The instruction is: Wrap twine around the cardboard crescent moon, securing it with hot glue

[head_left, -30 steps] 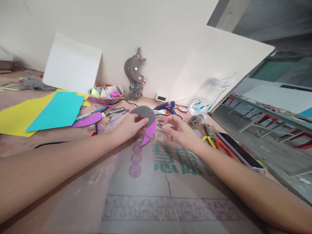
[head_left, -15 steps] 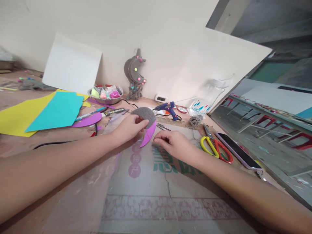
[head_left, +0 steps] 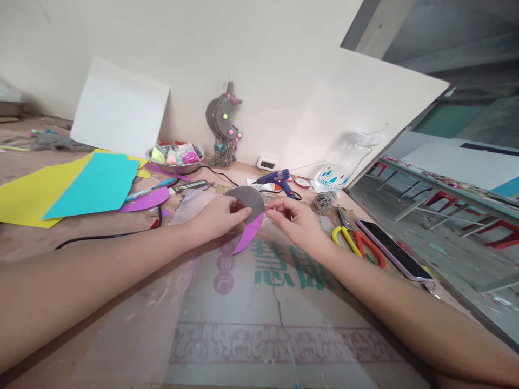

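Observation:
My left hand (head_left: 219,216) pinches a crescent shape (head_left: 248,216) that is wrapped in grey yarn on its upper half and bare purple on its lower tip. It is held just above the printed plastic sheet (head_left: 267,302). My right hand (head_left: 294,219) is at the crescent's right edge, fingers pinched together on a thin grey strand that I can barely make out. A small coil of grey yarn (head_left: 324,200) lies just beyond my right hand.
A blue glue gun (head_left: 275,178), yellow and red scissors (head_left: 357,240) and a phone (head_left: 395,248) lie to the right. Yellow and teal paper sheets (head_left: 81,186), a purple crescent (head_left: 146,200), pens and a bowl of pom-poms (head_left: 174,156) sit left. A finished grey moon hanging (head_left: 225,121) leans on the wall.
My right hand dropped to the sheet, then rose back up to the crescent's right edge and pinched there. My left hand kept holding the crescent, tilting it slightly.

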The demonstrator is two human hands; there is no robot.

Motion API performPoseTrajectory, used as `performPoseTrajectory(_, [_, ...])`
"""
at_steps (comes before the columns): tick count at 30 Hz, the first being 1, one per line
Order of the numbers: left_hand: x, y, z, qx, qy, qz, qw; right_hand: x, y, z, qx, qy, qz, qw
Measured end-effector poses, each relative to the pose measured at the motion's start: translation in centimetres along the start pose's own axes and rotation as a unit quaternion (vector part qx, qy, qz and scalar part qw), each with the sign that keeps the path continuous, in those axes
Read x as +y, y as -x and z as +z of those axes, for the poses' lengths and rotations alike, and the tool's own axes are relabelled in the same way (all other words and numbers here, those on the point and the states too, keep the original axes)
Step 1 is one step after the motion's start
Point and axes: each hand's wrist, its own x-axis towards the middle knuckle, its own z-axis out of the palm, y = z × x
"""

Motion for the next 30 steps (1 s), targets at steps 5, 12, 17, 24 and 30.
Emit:
performPoseTrajectory(5, [0.3,-0.1,-0.3,0.024,0.019,-0.046,0.998,0.9,-0.3,0.0,0.001,0.025,-0.009,1.000])
performPoseTrajectory(12, [0.0,-0.2,-0.2,0.013,0.038,-0.048,0.998,0.3,0.1,0.2,0.013,0.009,-0.003,1.000])
performPoseTrajectory(17, [-0.4,-0.4,0.0,-0.005,0.040,-0.008,0.999,-0.5,0.5,0.4,0.033,-0.002,-0.019,0.999])
performPoseTrajectory(24, [-0.2,-0.4,0.0,-0.014,0.019,-0.017,1.000,-0.9,0.6,0.4,0.031,0.017,-0.023,0.999])
performPoseTrajectory(30, [-0.4,-0.5,0.1,-0.004,0.037,-0.023,0.999,-0.2,0.4,0.3,0.032,0.026,-0.029,0.999])
